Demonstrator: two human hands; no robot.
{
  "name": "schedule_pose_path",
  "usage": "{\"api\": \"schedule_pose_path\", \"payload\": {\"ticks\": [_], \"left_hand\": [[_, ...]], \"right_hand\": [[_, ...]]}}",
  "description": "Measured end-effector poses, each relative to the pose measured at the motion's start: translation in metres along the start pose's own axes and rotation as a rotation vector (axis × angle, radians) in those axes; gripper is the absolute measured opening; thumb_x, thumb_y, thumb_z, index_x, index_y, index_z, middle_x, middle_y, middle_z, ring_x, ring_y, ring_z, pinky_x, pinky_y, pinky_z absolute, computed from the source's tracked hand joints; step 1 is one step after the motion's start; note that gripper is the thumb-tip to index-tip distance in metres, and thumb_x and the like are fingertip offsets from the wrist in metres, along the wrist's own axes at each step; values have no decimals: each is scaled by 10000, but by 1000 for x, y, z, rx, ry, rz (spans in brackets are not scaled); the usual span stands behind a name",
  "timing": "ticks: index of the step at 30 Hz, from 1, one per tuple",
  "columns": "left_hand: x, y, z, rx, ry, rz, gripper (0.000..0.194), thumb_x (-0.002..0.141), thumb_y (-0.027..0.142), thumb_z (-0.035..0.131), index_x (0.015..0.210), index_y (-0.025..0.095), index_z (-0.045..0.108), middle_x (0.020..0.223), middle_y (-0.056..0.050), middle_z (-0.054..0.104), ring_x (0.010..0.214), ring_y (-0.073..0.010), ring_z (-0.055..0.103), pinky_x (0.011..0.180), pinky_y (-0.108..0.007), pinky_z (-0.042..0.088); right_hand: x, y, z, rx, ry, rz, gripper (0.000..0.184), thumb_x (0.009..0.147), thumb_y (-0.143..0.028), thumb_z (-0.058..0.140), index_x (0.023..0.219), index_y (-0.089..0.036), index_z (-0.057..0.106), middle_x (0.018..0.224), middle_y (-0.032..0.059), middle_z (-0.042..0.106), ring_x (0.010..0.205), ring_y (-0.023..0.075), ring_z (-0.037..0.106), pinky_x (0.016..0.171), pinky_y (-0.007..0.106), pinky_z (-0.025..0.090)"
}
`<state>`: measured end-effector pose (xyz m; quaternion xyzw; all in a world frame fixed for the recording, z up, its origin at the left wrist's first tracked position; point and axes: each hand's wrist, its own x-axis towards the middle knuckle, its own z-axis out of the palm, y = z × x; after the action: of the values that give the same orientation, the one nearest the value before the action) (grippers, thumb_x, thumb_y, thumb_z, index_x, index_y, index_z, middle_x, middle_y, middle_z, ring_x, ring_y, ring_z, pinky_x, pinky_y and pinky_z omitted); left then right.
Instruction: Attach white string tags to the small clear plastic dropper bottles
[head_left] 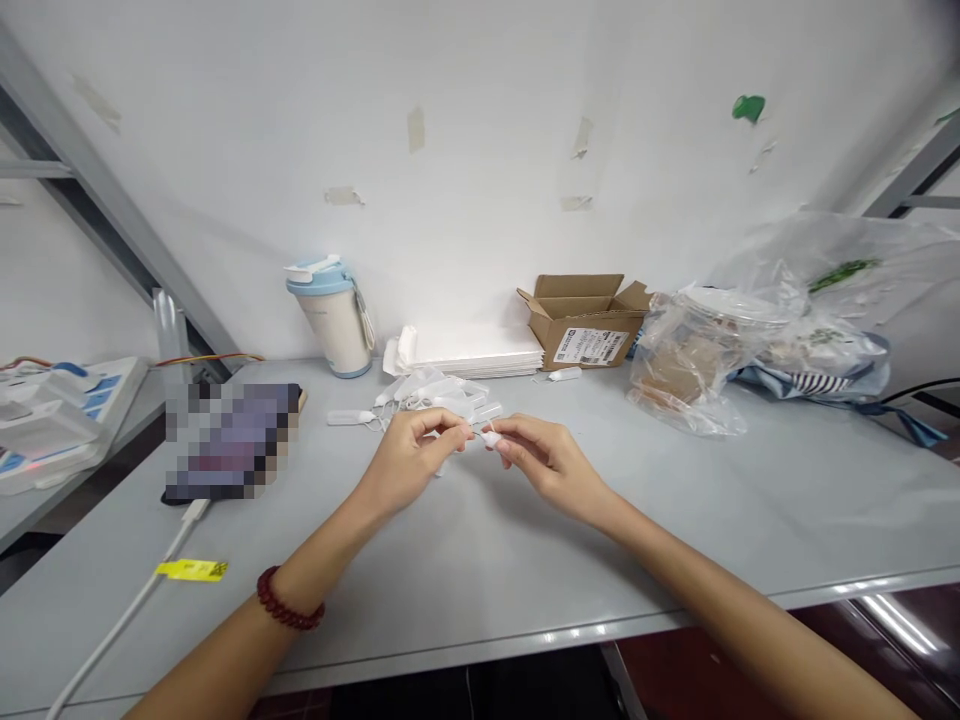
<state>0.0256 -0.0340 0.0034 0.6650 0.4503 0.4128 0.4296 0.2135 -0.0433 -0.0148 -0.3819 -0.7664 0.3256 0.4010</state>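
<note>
In the head view, my right hand (555, 462) pinches a small white plastic piece (491, 438) with a narrow tip. My left hand (412, 455) is closed too, thumb against forefinger, at the thin cord that runs from this piece. The fingers partly cover both. Just behind my hands lies a loose pile of translucent white tubes (431, 388) with thin looped cords. One such tube (349, 417) lies at the pile's left side, and a similar white piece (564, 375) rests apart, before the cardboard box.
Along the wall stand a blue-lidded tumbler (330, 320), a flat white stack (472, 350), an open cardboard box (589, 335) and a clear plastic bag (690, 360). At left lie a phone (240, 440) with a white cable (142, 595) and a white device (67, 420).
</note>
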Motion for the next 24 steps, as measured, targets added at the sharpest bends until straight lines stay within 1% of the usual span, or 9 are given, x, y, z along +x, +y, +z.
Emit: {"api": "schedule_pose_path", "payload": {"ticks": [3, 6, 10, 18, 24], "left_hand": [[0, -1, 1, 116, -7, 88, 202, 768, 296, 565, 612, 180, 619, 625, -5, 584, 636, -144, 506, 573, -241, 377], [-1, -5, 3, 199, -29, 113, 183, 791, 279, 540, 667, 184, 635, 648, -7, 598, 652, -148, 512, 609, -251, 381], [-2, -9, 5, 251, -63, 112, 200, 809, 285, 521, 683, 182, 636, 643, -7, 602, 641, -149, 513, 600, -253, 379], [-3, -12, 8, 262, -97, 97, 214, 819, 292, 502, 703, 168, 631, 672, -12, 608, 671, -153, 527, 619, -255, 393], [2, -12, 1, 225, -145, 53, 244, 816, 336, 518, 695, 165, 643, 673, -5, 618, 665, -140, 531, 613, -243, 413]], "right_hand": [[0, 2, 0, -62, -2, -27, 252, 895, -292, 469, 1010, -177, 662, 738, 34, 615, 627, 125, 517, 564, 246, 394], [0, 3, 0, -54, -29, -28, 236, 888, -262, 483, 1005, -177, 670, 765, 36, 638, 612, 118, 516, 566, 244, 390], [0, 5, 0, -67, -48, -23, 233, 882, -247, 487, 989, -167, 677, 772, 40, 655, 604, 118, 517, 576, 249, 394], [-1, 10, 0, -41, -62, 5, 211, 867, -235, 499, 949, -162, 679, 823, 50, 682, 611, 118, 527, 581, 250, 406], [0, 6, 2, -18, -33, 66, 198, 869, -241, 493, 966, -145, 638, 835, 56, 672, 614, 114, 527, 597, 249, 413]]}}
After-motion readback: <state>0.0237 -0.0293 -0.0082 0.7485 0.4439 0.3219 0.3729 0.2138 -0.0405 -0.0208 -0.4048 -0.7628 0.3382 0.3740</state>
